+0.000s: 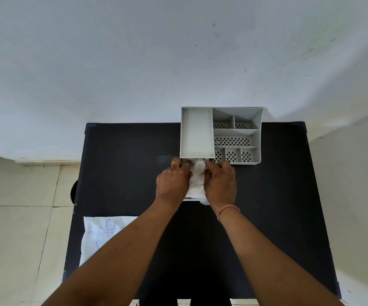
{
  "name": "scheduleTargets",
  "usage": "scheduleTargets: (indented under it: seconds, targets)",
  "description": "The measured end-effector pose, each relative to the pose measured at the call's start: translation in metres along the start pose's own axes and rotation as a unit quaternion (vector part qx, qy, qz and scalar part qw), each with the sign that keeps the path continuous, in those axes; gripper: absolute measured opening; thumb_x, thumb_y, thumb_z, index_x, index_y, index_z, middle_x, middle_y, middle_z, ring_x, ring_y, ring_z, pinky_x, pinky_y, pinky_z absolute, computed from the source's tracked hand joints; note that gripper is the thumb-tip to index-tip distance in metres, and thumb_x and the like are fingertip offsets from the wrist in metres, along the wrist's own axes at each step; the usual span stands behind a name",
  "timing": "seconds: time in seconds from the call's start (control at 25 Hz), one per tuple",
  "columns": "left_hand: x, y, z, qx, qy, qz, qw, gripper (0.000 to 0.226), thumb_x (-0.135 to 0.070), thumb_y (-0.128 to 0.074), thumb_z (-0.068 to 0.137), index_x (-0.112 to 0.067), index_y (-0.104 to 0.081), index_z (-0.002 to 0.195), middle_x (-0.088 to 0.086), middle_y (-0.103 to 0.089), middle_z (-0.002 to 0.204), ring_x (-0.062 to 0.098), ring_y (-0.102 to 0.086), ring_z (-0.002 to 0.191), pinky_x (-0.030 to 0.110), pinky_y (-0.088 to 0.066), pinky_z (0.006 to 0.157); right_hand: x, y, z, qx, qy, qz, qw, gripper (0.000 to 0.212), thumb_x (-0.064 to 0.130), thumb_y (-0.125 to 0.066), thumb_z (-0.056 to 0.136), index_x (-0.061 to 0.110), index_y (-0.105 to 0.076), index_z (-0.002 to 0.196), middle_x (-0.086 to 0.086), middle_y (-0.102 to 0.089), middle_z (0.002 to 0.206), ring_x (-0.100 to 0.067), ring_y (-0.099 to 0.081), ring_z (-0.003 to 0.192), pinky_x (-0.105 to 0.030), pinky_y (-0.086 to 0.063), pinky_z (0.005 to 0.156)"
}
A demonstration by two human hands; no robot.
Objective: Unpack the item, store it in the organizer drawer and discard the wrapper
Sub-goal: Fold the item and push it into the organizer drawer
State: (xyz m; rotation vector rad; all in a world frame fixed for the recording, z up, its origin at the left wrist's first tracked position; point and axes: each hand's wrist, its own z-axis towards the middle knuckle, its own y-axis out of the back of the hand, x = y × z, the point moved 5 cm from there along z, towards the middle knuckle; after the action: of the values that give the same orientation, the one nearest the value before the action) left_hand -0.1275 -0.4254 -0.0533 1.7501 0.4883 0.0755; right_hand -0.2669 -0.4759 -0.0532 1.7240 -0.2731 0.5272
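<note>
Both grips meet on a crumpled white item (197,177) over the open drawer at the near face of the grey plastic compartment organizer (220,134), which stands directly beyond the fingertips and blocks any straight push forward. To the right of the right hand (220,184) the black bench (278,195) lies bare to its edge. Left of the left hand (172,182) the top is open too. Nearer the body and leftward, a flat white printed plastic bag (99,235) covers the bench's corner, partly under the left forearm.
</note>
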Motion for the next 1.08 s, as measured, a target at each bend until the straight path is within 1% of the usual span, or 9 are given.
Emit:
scheduleTargets:
  seconds: [0.12,0.24,0.32,0.44,0.6,0.76,0.88,0.96,1.08]
  targets:
    - [0.005,0.009,-0.009,-0.036,0.024,-0.05,0.998,0.033,-0.029,-0.063,0.102,-0.023,-0.07,0.134,0.012,-0.064,0.121,0.033,-0.073,0.08,0.038,-0.055,0.064,-0.005,0.006,-0.004,0.025,-0.009,0.072,0.997,0.033,0.022,-0.064,0.095,0.021,-0.071,0.127,-0.007,-0.059,0.122,-0.026,-0.058,0.115,-0.037,-0.054,0.095]
    - [0.01,0.019,-0.027,-0.123,-0.04,-0.08,0.988,0.029,-0.021,-0.07,0.097,-0.022,-0.076,0.125,0.01,-0.062,0.102,0.028,-0.069,0.068,0.038,-0.059,0.057,-0.015,0.034,-0.014,-0.017,0.027,0.111,0.993,0.034,0.024,-0.061,0.097,0.022,-0.07,0.13,-0.005,-0.055,0.135,-0.021,-0.057,0.123,-0.041,-0.053,0.105]
    - [0.007,0.016,-0.033,-0.07,-0.08,-0.045,0.993,0.044,-0.031,-0.067,0.1,-0.028,-0.064,0.143,0.011,-0.058,0.113,0.026,-0.069,0.08,0.04,-0.063,0.061,-0.012,0.042,-0.018,0.013,0.086,0.025,0.996,0.04,0.027,-0.057,0.099,0.028,-0.062,0.139,-0.008,-0.048,0.149,-0.026,-0.056,0.131,-0.046,-0.055,0.104]
    - [0.0,0.004,-0.023,0.07,-0.057,0.055,0.994,0.074,-0.052,-0.057,0.102,-0.039,-0.021,0.166,0.015,-0.045,0.146,0.03,-0.07,0.103,0.042,-0.061,0.078,-0.007,0.023,-0.014,0.15,0.086,-0.162,0.971,0.059,0.04,-0.051,0.101,0.043,-0.032,0.157,-0.011,-0.035,0.16,-0.034,-0.061,0.126,-0.051,-0.055,0.097]
    - [-0.006,-0.002,-0.009,0.122,-0.032,0.081,0.989,0.085,-0.049,-0.054,0.103,-0.039,-0.001,0.168,0.016,-0.058,0.135,0.035,-0.07,0.107,0.044,-0.055,0.077,0.0,0.008,0.002,0.233,0.029,-0.241,0.942,0.066,0.037,-0.05,0.099,0.046,-0.024,0.159,-0.015,-0.045,0.147,-0.04,-0.061,0.122,-0.053,-0.049,0.097]
    - [-0.01,-0.002,-0.012,0.135,-0.023,0.058,0.989,0.083,-0.048,-0.051,0.104,-0.037,0.001,0.169,0.016,-0.065,0.126,0.035,-0.07,0.109,0.043,-0.054,0.08,0.003,0.011,0.008,0.267,0.008,-0.123,0.956,0.06,0.036,-0.053,0.097,0.04,-0.038,0.155,-0.012,-0.05,0.144,-0.038,-0.058,0.127,-0.051,-0.05,0.104]
    - [-0.005,0.005,-0.017,0.108,-0.016,0.024,0.994,0.073,-0.05,-0.047,0.106,-0.037,-0.012,0.168,0.015,-0.061,0.135,0.037,-0.069,0.113,0.047,-0.057,0.085,-0.008,0.044,0.001,0.103,0.01,0.048,0.993,0.032,0.023,-0.055,0.097,0.024,-0.072,0.123,-0.003,-0.07,0.124,-0.022,-0.065,0.114,-0.032,-0.05,0.096]
    - [-0.001,0.005,-0.023,0.104,-0.014,-0.002,0.994,0.068,-0.051,-0.044,0.107,-0.038,-0.017,0.167,0.014,-0.059,0.141,0.039,-0.067,0.115,0.049,-0.057,0.089,-0.028,0.058,-0.009,0.034,-0.056,0.123,0.99,0.021,0.012,-0.061,0.092,0.018,-0.077,0.103,0.0,-0.075,0.108,-0.017,-0.068,0.101,-0.024,-0.047,0.085]
    - [0.002,-0.007,-0.029,0.16,-0.01,-0.019,0.987,0.079,-0.059,-0.047,0.102,-0.04,-0.007,0.168,0.016,-0.057,0.143,0.041,-0.066,0.119,0.05,-0.057,0.093,-0.04,0.044,-0.022,0.106,-0.12,0.176,0.971,0.01,0.015,-0.076,0.084,0.021,-0.075,0.093,0.003,-0.073,0.102,-0.011,-0.07,0.091,-0.023,-0.053,0.078]
